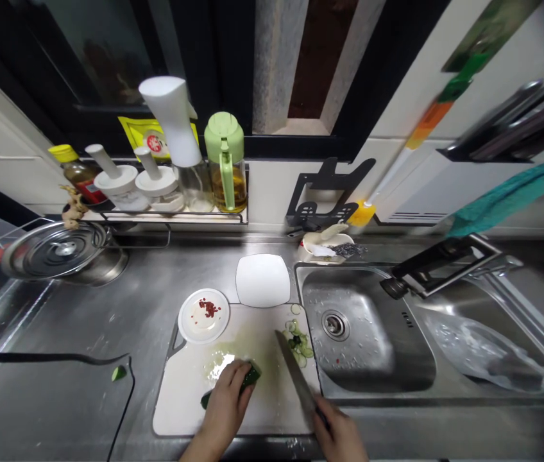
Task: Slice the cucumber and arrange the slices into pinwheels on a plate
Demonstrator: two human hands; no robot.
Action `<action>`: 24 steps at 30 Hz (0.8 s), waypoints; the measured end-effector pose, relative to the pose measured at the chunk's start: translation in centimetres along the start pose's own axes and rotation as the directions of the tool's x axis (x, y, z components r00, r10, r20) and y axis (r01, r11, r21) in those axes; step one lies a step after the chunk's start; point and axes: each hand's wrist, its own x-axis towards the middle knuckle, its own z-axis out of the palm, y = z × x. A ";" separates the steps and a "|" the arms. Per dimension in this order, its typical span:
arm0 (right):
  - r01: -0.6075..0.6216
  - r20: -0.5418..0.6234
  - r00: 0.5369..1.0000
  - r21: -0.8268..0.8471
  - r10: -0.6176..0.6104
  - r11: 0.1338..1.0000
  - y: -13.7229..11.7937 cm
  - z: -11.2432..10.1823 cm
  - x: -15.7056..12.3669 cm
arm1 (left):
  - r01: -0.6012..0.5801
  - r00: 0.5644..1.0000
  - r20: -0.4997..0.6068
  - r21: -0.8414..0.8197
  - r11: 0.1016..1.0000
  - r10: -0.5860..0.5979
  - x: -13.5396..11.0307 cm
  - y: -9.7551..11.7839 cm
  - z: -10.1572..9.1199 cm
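Note:
My left hand [228, 401] is closed over a dark green cucumber [251, 375] lying on the white cutting board [183, 398]. Both ends of the cucumber stick out from under the fingers. In my right hand [339, 430] is the dark handle of a kitchen knife [294, 369]. Its blade points away from me over the right part of the board, apart from the cucumber. Beside the blade, along the board's right edge, lie several thin cucumber slices [299, 343]. A wet, greenish patch covers the middle of the board.
A plate [185, 321] with chopped red pieces overlaps the board's far left corner; a white square dish [263, 280] stands behind. To the right is a steel sink [363, 321] with a black faucet [421, 266]. A green scrap [119, 373] and black cord [127, 391] lie left.

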 end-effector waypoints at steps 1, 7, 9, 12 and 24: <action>-0.019 -0.032 0.999 -0.008 0.018 1.000 0.5 -0.3 -0.1 | 0.000 1.000 0.001 0.001 1.000 0.000 0.0 0.0 0.0; 0.038 0.077 0.996 -0.028 -0.036 0.999 -1.5 0.4 -0.2 | -0.012 1.000 0.005 0.010 1.000 0.012 0.0 0.2 0.1; 0.069 0.143 0.988 -0.052 -0.061 0.996 -2.9 1.3 0.0 | -0.006 1.000 -0.011 0.013 1.000 0.007 0.0 0.1 0.1; 0.065 0.176 0.984 -0.145 -0.039 0.987 -4.0 2.3 0.4 | 0.004 0.999 -0.035 0.014 1.000 -0.003 0.1 0.0 0.1; -0.040 0.228 0.956 -0.523 0.185 0.851 -6.7 3.8 3.4 | -0.061 0.998 -0.029 -0.032 0.998 0.061 0.4 -0.3 0.3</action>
